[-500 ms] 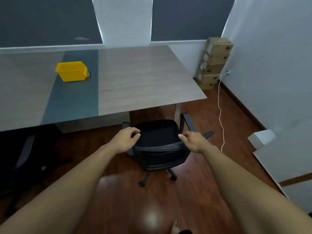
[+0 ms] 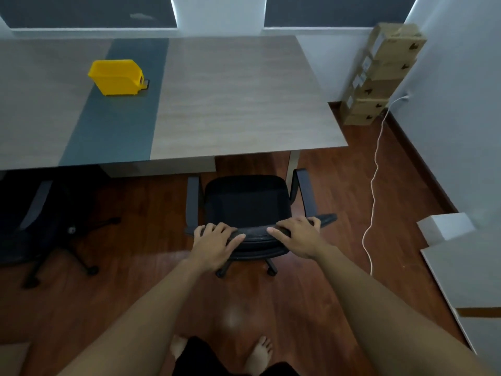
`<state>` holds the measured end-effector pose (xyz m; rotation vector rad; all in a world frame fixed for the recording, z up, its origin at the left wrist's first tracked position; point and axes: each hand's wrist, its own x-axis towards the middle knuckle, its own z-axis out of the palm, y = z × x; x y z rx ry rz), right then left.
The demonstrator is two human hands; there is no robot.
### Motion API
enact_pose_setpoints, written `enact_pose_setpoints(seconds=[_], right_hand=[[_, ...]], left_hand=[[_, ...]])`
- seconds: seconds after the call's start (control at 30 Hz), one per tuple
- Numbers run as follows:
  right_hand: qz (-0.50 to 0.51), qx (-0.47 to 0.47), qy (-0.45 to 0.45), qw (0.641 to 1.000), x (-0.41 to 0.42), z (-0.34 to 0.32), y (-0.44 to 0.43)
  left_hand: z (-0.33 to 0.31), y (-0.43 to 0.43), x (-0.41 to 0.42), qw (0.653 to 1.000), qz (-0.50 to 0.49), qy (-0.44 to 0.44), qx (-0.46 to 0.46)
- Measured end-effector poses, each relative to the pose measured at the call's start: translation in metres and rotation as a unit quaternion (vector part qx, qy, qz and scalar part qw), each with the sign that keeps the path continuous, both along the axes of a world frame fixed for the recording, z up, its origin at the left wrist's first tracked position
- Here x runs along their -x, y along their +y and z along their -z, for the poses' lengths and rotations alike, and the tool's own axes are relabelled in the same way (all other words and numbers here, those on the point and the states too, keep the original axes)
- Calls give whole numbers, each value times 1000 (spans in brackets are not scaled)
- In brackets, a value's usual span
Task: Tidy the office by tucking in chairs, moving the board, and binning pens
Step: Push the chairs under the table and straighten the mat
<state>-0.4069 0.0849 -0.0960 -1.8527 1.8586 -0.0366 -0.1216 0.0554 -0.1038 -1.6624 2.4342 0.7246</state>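
Observation:
A black office chair (image 2: 246,202) stands on the wood floor just in front of the desk (image 2: 230,104), its seat facing the desk edge. My left hand (image 2: 214,240) grips the left end of the chair's backrest top. My right hand (image 2: 298,234) grips the right end of the same backrest. A yellow bin (image 2: 116,76) sits on the desk's dark strip at the left. No pens and no board that I can make out.
A second black chair (image 2: 35,221) stands partly under the desk at left. Stacked cardboard boxes (image 2: 385,74) fill the far right corner. A white cable (image 2: 375,172) trails down the floor by the wall. White panels (image 2: 461,256) lean at right.
Both hands have closed onto the top of the chair's backrest. The chair now faces the desk more squarely, and the view has tilted down, showing my feet.

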Motion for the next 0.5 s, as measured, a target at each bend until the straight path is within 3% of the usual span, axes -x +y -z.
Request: enact_pose_setpoints(seconds=[0.5], right_hand=[[17, 47, -26, 998, 20, 0, -101]], left_hand=[[8, -97, 14, 998, -12, 37, 42]])
